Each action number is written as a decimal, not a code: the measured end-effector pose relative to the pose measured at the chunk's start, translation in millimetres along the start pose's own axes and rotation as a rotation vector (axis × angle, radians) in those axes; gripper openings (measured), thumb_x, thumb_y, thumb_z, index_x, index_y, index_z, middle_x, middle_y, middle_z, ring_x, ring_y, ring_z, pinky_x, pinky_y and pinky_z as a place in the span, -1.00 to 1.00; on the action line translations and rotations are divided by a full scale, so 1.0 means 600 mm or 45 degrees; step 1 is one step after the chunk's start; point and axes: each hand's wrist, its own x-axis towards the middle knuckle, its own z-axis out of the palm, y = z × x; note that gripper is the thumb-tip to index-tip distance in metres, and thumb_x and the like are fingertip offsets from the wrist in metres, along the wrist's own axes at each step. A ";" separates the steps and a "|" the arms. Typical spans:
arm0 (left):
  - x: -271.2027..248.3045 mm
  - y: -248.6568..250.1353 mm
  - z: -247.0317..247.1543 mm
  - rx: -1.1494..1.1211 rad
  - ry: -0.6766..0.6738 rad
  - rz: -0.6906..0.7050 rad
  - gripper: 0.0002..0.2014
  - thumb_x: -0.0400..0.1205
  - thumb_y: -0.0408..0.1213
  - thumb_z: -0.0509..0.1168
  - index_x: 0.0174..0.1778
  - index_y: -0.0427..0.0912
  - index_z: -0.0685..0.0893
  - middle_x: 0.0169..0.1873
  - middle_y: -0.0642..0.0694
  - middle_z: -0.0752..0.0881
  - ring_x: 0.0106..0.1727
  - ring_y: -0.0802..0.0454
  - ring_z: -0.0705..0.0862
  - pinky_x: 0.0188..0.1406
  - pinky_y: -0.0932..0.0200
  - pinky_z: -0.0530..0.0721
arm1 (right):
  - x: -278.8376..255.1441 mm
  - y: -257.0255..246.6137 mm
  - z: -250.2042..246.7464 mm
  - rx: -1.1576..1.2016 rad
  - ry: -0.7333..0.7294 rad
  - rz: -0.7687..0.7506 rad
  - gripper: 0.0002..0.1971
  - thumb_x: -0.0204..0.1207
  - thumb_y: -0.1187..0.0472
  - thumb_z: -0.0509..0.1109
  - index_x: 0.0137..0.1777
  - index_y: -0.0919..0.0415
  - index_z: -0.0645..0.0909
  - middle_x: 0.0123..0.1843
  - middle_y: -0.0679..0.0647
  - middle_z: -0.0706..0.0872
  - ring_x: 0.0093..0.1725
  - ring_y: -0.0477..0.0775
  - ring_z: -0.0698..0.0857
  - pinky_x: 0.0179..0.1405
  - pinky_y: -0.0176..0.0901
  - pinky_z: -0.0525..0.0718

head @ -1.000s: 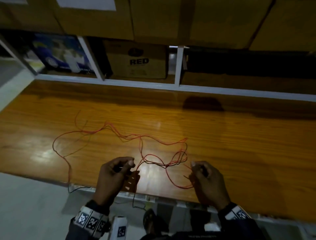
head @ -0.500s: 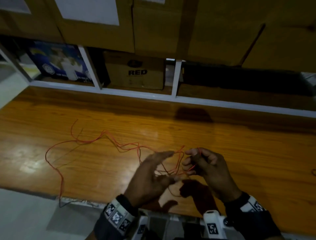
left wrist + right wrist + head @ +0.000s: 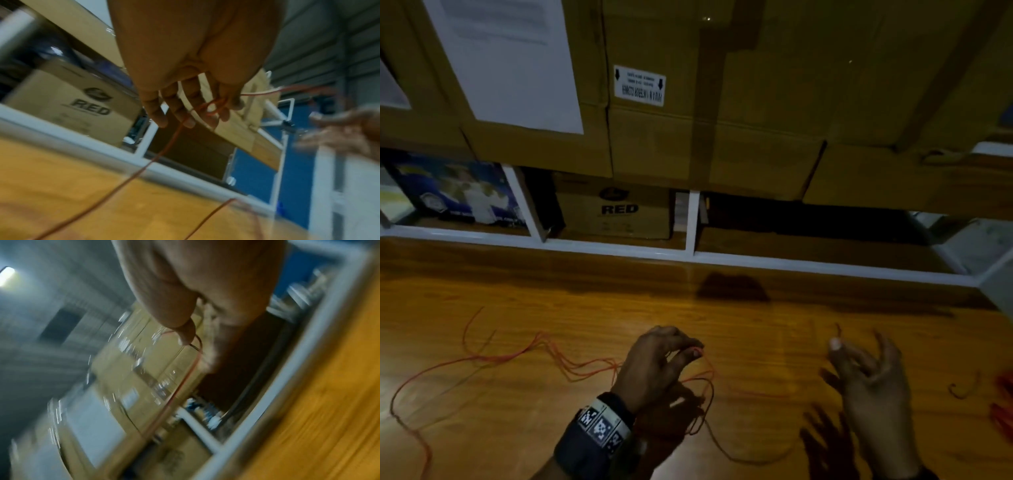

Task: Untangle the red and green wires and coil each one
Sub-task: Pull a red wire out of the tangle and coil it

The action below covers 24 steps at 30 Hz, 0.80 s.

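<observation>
The left hand [image 3: 654, 366] pinches the red wire [image 3: 493, 358] between thumb and fingers [image 3: 211, 120] above the wooden worktop [image 3: 756, 329], the slack trailing leftward across it. The right hand [image 3: 866, 373], well apart, pinches a wire end under its thumb, other fingers spread.

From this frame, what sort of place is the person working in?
Probably a storeroom or warehouse. Taped cardboard cartons are stacked above a white shelf frame, a box marked RED sits in one bay, and the work happens on a bare wooden surface.
</observation>
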 end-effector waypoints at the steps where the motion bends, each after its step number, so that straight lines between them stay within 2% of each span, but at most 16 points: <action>1: 0.005 0.007 0.004 0.004 0.019 0.010 -0.64 0.68 0.25 0.24 0.12 0.20 0.85 -0.14 0.34 0.68 0.01 0.36 0.58 -0.10 0.33 0.51 | -0.003 0.009 0.003 -0.200 0.096 -0.032 -0.04 0.50 -0.03 0.55 0.78 -0.21 0.03 0.64 0.08 0.49 0.39 0.21 0.67 0.34 0.31 0.66; 2: 0.008 0.013 0.011 0.011 0.039 0.014 -0.66 0.68 0.24 0.26 0.11 0.20 0.86 -0.20 0.32 0.65 -0.04 0.34 0.57 -0.16 0.37 0.46 | -0.008 0.015 0.005 -0.372 0.175 -0.101 0.04 0.46 -0.12 0.56 0.78 -0.26 -0.08 0.74 0.03 0.32 0.55 0.26 0.52 0.43 0.37 0.58; 4: 0.010 0.026 0.023 -0.034 0.045 0.009 -0.74 0.68 0.20 0.32 0.07 0.22 0.86 -0.25 0.27 0.64 -0.07 0.28 0.60 -0.21 0.42 0.44 | -0.018 0.025 0.013 -0.654 0.165 -0.371 -0.01 0.41 -0.32 0.47 0.77 -0.29 0.02 0.79 -0.06 0.17 0.72 0.23 0.26 0.53 0.42 0.48; 5: 0.011 0.032 0.028 -0.077 0.041 0.010 -0.76 0.68 0.18 0.34 0.06 0.23 0.86 -0.25 0.25 0.65 -0.08 0.25 0.62 -0.22 0.40 0.48 | -0.025 0.028 0.020 -0.784 0.051 -0.503 -0.09 0.41 -0.39 0.38 0.75 -0.28 0.13 0.79 -0.13 0.15 0.76 0.14 0.15 0.61 0.36 0.40; 6: 0.013 0.036 0.032 -0.126 0.034 0.017 -0.77 0.68 0.17 0.35 0.06 0.22 0.87 -0.25 0.23 0.66 -0.10 0.22 0.65 -0.23 0.37 0.53 | -0.034 0.029 0.033 -0.910 -0.125 -0.551 -0.16 0.42 -0.44 0.31 0.71 -0.30 0.20 0.77 -0.24 0.13 0.77 0.00 0.06 0.68 0.23 0.29; 8: 0.015 0.046 0.034 -0.196 0.016 0.040 -0.77 0.69 0.15 0.37 0.05 0.20 0.88 -0.26 0.21 0.68 -0.16 0.18 0.69 -0.26 0.22 0.61 | -0.044 0.034 0.062 -1.108 -0.458 -0.500 -0.32 0.53 -0.44 0.22 0.64 -0.40 0.20 0.64 -0.43 0.09 0.71 -0.22 0.00 0.69 -0.02 0.18; 9: 0.017 0.049 0.033 -0.206 0.008 0.036 -0.78 0.68 0.14 0.38 0.04 0.19 0.88 -0.27 0.20 0.69 -0.18 0.16 0.70 -0.27 0.18 0.62 | -0.043 0.041 0.075 -1.190 -0.546 -0.507 -0.43 0.62 -0.38 0.22 0.62 -0.41 0.25 0.59 -0.44 0.17 0.69 -0.24 0.06 0.66 -0.11 0.20; 10: 0.019 0.049 0.030 -0.211 0.009 0.023 -0.80 0.68 0.12 0.39 0.03 0.18 0.88 -0.28 0.19 0.69 -0.20 0.14 0.70 -0.30 0.20 0.61 | -0.038 0.054 0.084 -1.222 -0.581 -0.578 -0.54 0.70 -0.28 0.23 0.58 -0.35 0.39 0.56 -0.40 0.35 0.68 -0.20 0.22 0.61 -0.15 0.28; 11: 0.024 0.046 0.025 -0.220 0.015 -0.011 -0.82 0.68 0.08 0.40 0.02 0.16 0.88 -0.28 0.18 0.69 -0.22 0.13 0.69 -0.33 0.25 0.59 | -0.030 0.066 0.089 -1.202 -0.568 -0.700 -0.66 0.74 -0.15 0.26 0.48 -0.27 0.55 0.45 -0.33 0.56 0.58 -0.14 0.43 0.50 -0.18 0.40; 12: 0.029 0.038 0.016 -0.232 0.042 -0.069 -0.84 0.68 0.05 0.41 0.01 0.15 0.87 -0.29 0.15 0.69 -0.24 0.14 0.69 -0.36 0.31 0.57 | -0.024 0.072 0.090 -1.177 -0.554 -0.784 -0.76 0.74 -0.05 0.28 0.32 -0.23 0.66 0.24 -0.30 0.71 0.38 -0.11 0.59 0.32 -0.22 0.51; 13: 0.034 0.027 0.005 -0.237 0.086 -0.146 -0.87 0.68 0.02 0.41 -0.01 0.15 0.86 -0.30 0.13 0.70 -0.27 0.16 0.69 -0.37 0.34 0.57 | -0.016 0.074 0.085 -1.187 -0.543 -0.818 -0.84 0.74 -0.01 0.27 0.15 -0.21 0.68 0.03 -0.30 0.73 0.17 -0.15 0.63 0.11 -0.26 0.55; 15: 0.044 -0.003 -0.022 -0.170 0.206 -0.251 -0.89 0.68 -0.01 0.41 -0.02 0.14 0.85 -0.34 0.10 0.71 -0.29 0.24 0.69 -0.34 0.41 0.53 | -0.001 0.069 0.068 -1.162 -0.664 -0.721 -0.81 0.78 -0.08 0.21 -0.06 -0.20 0.60 -0.21 -0.20 0.71 -0.11 -0.18 0.64 -0.13 -0.14 0.60; 18: 0.050 -0.033 -0.042 -0.011 0.227 -0.255 -0.85 0.69 -0.01 0.41 0.03 0.12 0.88 -0.35 0.11 0.70 -0.27 0.29 0.66 -0.28 0.29 0.52 | 0.001 0.052 0.057 -0.812 -0.959 -0.403 -0.69 0.68 -0.23 0.29 -0.12 -0.09 0.72 -0.35 -0.07 0.73 -0.35 -0.14 0.70 -0.27 -0.08 0.67; 21: 0.056 -0.033 -0.037 0.020 0.211 -0.222 -0.85 0.68 0.01 0.41 0.05 0.15 0.88 -0.28 0.16 0.70 -0.29 0.24 0.65 -0.33 0.19 0.59 | -0.023 0.029 0.068 -0.535 -1.333 0.005 -0.63 0.63 -0.22 0.37 -0.10 0.05 0.80 -0.42 -0.06 0.60 -0.42 -0.03 0.59 -0.34 -0.14 0.57; 23: 0.058 -0.026 -0.026 -0.020 0.201 -0.219 -0.84 0.67 0.04 0.41 0.05 0.17 0.87 -0.27 0.16 0.71 -0.29 0.22 0.67 -0.35 0.26 0.57 | -0.034 0.009 0.074 -0.345 -1.463 0.120 -0.67 0.68 -0.12 0.39 -0.10 0.09 0.81 -0.45 0.01 0.51 -0.46 0.01 0.49 -0.38 -0.13 0.52; 24: 0.057 -0.022 -0.018 -0.068 0.184 -0.218 -0.82 0.66 0.07 0.40 0.04 0.17 0.88 -0.29 0.14 0.71 -0.30 0.19 0.68 -0.37 0.28 0.55 | -0.037 -0.004 0.076 -0.259 -1.460 0.135 -0.68 0.68 -0.08 0.38 -0.11 0.11 0.81 -0.46 0.01 0.48 -0.48 0.00 0.47 -0.39 -0.13 0.52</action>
